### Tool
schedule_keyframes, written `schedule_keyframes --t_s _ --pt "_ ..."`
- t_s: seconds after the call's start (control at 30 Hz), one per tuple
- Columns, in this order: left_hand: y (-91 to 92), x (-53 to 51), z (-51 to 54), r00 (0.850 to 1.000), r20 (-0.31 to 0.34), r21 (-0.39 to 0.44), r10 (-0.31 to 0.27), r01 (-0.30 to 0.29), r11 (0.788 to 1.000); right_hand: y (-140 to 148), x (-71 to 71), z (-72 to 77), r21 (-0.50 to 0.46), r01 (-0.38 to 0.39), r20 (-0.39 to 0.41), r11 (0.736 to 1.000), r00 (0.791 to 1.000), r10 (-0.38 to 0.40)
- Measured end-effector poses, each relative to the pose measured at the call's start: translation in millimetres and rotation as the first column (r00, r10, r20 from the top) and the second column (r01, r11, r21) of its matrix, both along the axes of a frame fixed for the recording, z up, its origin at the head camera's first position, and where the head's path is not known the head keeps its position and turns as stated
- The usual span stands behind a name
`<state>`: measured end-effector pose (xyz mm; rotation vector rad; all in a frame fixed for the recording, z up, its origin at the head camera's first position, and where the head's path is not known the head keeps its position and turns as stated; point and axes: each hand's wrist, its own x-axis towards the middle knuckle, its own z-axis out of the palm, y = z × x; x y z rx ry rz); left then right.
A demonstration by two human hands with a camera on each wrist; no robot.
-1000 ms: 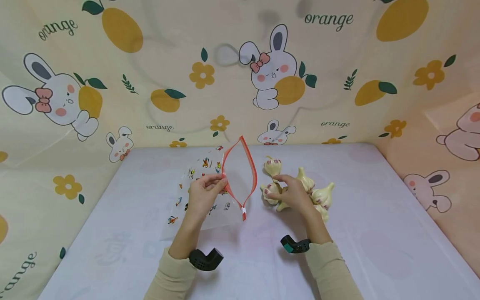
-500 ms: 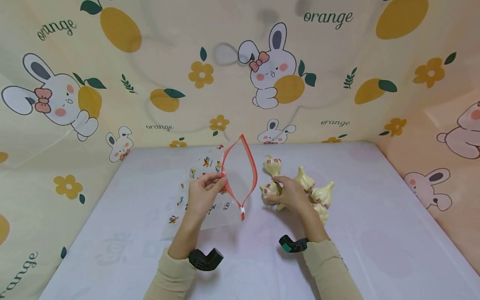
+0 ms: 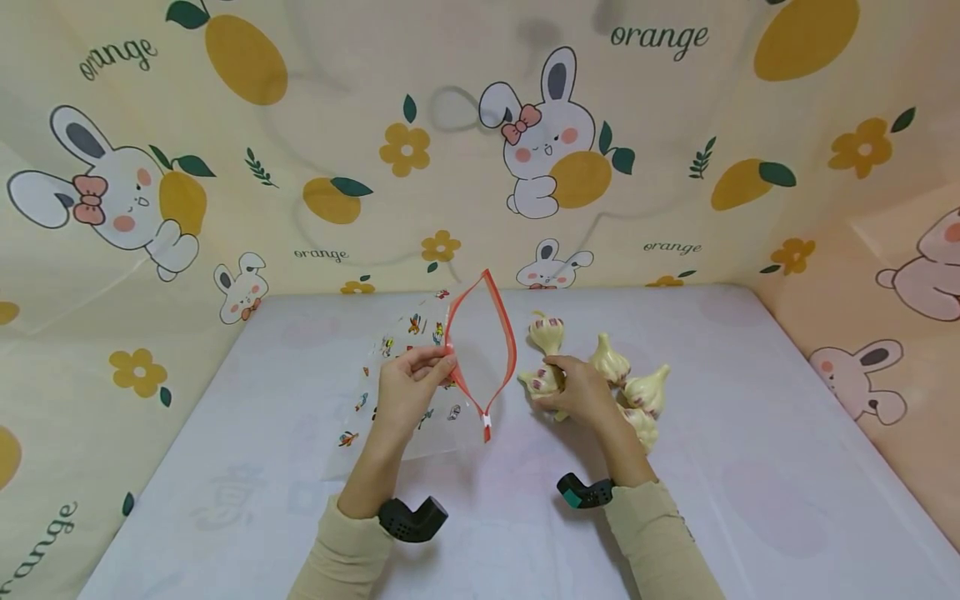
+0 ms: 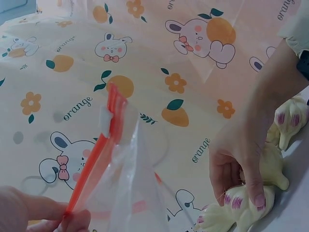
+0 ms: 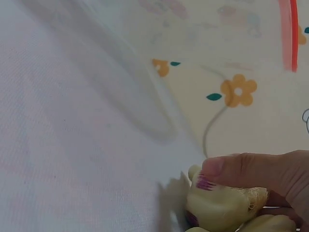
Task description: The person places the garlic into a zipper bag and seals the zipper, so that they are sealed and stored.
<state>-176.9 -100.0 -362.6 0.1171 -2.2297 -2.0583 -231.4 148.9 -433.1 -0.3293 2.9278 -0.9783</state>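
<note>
A clear zip bag (image 3: pixel 468 437) with small colourful prints and a red zip rim (image 3: pixel 512 337) has its mouth spread wide, facing right. My left hand (image 3: pixel 408 387) pinches the near side of that rim between thumb and fingers. To the right, my right hand (image 3: pixel 588 393) grips a garlic bulb (image 3: pixel 540 382) with purple streaks. In the right wrist view the thumb lies across the top of this garlic bulb (image 5: pixel 219 205), and the fingers behind it are partly hidden. The white slider (image 4: pixel 105 121) shows at one end of the rim in the left wrist view.
One garlic bulb (image 3: pixel 546 333) sits just beyond the right hand. Several more, among them a garlic bulb (image 3: pixel 611 362) and another garlic bulb (image 3: pixel 647 390), cluster to its right on the white tabletop (image 3: pixel 750 467). A printed cloth backdrop (image 3: pixel 420 208) rises behind and at both sides.
My right hand has edged left and its thumb and fingers have closed round the purple-streaked garlic bulb, which has tilted slightly. The left hand and the bag have stayed in place.
</note>
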Motion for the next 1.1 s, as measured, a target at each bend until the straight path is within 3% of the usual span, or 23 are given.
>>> schedule_keyframes --t_s 0.27,0.57,0.83,1.1 --pt "-1.0 0.5 0.5 1.0 -0.014 -0.001 -0.004 0.004 1.0 -1.3 0.7 2.8 -0.007 0.007 -0.083 1.0 0.996 -0.008" --pt "0.2 0.8 1.7 1.0 -0.022 0.011 -0.004 0.004 1.0 -3.7 1.2 10.0 -0.106 0.019 -0.12 0.994 0.992 -0.032" --pt "-0.2 0.5 1.1 1.0 -0.026 0.009 -0.008 0.008 1.0 -0.8 1.6 21.1 -0.3 -0.003 -0.106 0.954 0.994 -0.031" --pt "-0.5 1.2 2.1 1.0 -0.014 0.011 -0.015 0.015 1.0 -2.0 3.6 35.5 -0.362 -0.003 -0.139 0.932 0.989 -0.051"
